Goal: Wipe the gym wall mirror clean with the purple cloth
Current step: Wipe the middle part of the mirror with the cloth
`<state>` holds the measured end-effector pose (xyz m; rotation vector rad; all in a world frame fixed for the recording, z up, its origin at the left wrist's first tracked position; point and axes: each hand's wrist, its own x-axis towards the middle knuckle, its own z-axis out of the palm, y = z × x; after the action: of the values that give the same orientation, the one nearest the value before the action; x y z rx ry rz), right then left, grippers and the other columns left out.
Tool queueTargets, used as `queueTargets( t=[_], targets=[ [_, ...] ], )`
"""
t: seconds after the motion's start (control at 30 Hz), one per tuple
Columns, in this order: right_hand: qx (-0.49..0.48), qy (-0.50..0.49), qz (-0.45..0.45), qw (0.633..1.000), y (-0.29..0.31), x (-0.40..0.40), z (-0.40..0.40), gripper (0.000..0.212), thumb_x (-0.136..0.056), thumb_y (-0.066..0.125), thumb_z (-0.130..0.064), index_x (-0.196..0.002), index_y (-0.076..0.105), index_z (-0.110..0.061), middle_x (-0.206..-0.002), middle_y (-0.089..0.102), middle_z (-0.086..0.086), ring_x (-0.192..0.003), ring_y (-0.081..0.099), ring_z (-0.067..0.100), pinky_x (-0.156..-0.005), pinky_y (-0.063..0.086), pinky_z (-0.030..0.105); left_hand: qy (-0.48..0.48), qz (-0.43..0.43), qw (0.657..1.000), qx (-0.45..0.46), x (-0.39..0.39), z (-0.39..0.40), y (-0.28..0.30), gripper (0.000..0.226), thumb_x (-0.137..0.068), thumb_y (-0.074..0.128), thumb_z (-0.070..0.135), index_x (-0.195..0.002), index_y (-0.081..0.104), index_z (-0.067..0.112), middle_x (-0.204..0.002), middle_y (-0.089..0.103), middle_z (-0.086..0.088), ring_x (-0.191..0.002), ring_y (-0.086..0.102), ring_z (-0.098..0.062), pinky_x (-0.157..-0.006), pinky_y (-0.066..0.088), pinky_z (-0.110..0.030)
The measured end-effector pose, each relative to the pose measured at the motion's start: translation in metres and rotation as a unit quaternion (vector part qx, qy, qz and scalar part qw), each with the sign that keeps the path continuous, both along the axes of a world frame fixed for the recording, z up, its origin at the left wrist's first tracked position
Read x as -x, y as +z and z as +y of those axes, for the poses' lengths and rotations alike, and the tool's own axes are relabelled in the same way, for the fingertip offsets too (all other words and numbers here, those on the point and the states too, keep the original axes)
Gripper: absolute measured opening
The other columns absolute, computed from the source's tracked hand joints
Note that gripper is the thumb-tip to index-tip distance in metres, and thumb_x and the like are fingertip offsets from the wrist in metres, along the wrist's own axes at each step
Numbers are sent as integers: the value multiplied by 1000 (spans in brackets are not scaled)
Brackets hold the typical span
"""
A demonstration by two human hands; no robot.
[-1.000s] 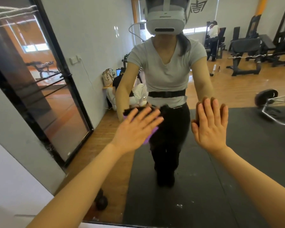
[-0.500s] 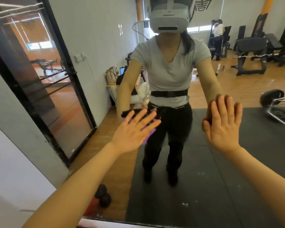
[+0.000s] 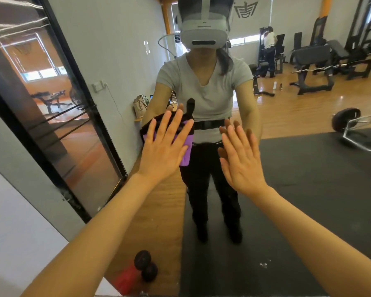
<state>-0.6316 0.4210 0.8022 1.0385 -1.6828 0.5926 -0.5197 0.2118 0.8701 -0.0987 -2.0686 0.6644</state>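
Note:
The wall mirror fills most of the view and reflects a person in a grey shirt with a headset. My left hand lies flat with straight, spread fingers and presses the purple cloth against the glass at waist height of the reflection. Purple shows beside and below my palm, and the cloth's dark edge shows above my fingers. My right hand is flat on the bare glass just to the right of the cloth, fingers straight and pointing up.
The mirror's black frame runs diagonally at the left, with a white wall beside it. A dark dumbbell lies by the mirror's bottom edge. Gym benches, a barbell and another person appear in the reflection.
My left hand has slid the cloth up the glass, and more purple now shows. My right hand has moved left, closer to the cloth. The camera has tilted a little.

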Motion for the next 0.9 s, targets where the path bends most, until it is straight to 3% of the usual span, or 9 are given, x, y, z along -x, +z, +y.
queueTargets(
  t=[0.1,0.23,0.33,0.4,0.5,0.6,0.67,0.77,0.9],
  targets=[
    [7,-30,2,1000,-5,-3,-17,56,-103,42,-25,-153,29,-5,-164,12,7,-155,2,23,-125,1,46,-12,-22,1000,-15,-2,-1,-6,72,-101,34,36,-158,-7,20,-164,3,-10,-151,-20,-23,-123,-11,-43],
    [21,-66,30,997,-10,3,-24,52,-106,37,-27,-153,28,-6,-168,-1,4,-155,2,24,-125,3,46,-33,-88,994,52,-11,-9,-42,74,-99,38,34,-159,-3,19,-165,-14,-8,-152,-16,-26,-122,-11,-45],
    [22,-75,46,996,-12,5,-26,54,-106,38,-26,-154,26,-5,-168,-2,4,-155,3,25,-125,4,47,-46,-171,980,88,-23,-16,-84,98,-89,60,30,-158,-9,20,-164,-7,-7,-151,-10,-28,-122,-7,-46],
    [19,-85,55,995,-12,6,-26,56,-105,39,-26,-154,25,-5,-168,-3,6,-155,2,26,-125,3,47,-40,-196,976,86,-27,-17,-96,109,-81,73,29,-159,-1,19,-162,1,-8,-149,-2,-26,-120,-1,-46],
    [18,-90,57,994,-12,7,-25,56,-104,40,-26,-154,26,-5,-168,-1,7,-155,1,26,-125,3,47,-53,-173,977,110,-26,-23,-85,91,-85,67,27,-156,11,20,-162,8,-7,-151,-6,-26,-121,-3,-45],
    [22,-95,54,994,-11,6,-26,56,-104,40,-28,-153,29,-5,-165,7,7,-155,1,25,-125,3,46,-18,-68,996,57,-22,-26,-44,69,-99,41,32,-157,5,20,-162,-3,-5,-152,-17,-25,-122,-13,-43],
    [24,-99,49,994,-11,5,-26,55,-103,41,-28,-152,31,-4,-162,14,9,-155,1,25,-125,3,46,8,-22,1000,13,-19,-24,-16,66,-101,31,36,-158,2,19,-163,-1,-6,-152,-10,-31,-121,-15,-43],
    [25,-99,51,994,-12,5,-26,55,-104,41,-28,-152,33,-4,-161,20,11,-155,1,25,-125,3,46,-1,-9,1000,-16,-16,-19,-6,63,-101,31,37,-156,8,18,-161,9,-12,-149,3,-33,-121,-13,-43],
    [27,-88,49,995,-12,5,-26,55,-104,40,-28,-153,29,-5,-167,5,7,-155,1,25,-125,3,46,-20,-60,998,15,-14,-14,-49,72,-100,42,35,-158,1,20,-166,-14,-8,-152,-14,-29,-122,-11,-47]
  ],
)
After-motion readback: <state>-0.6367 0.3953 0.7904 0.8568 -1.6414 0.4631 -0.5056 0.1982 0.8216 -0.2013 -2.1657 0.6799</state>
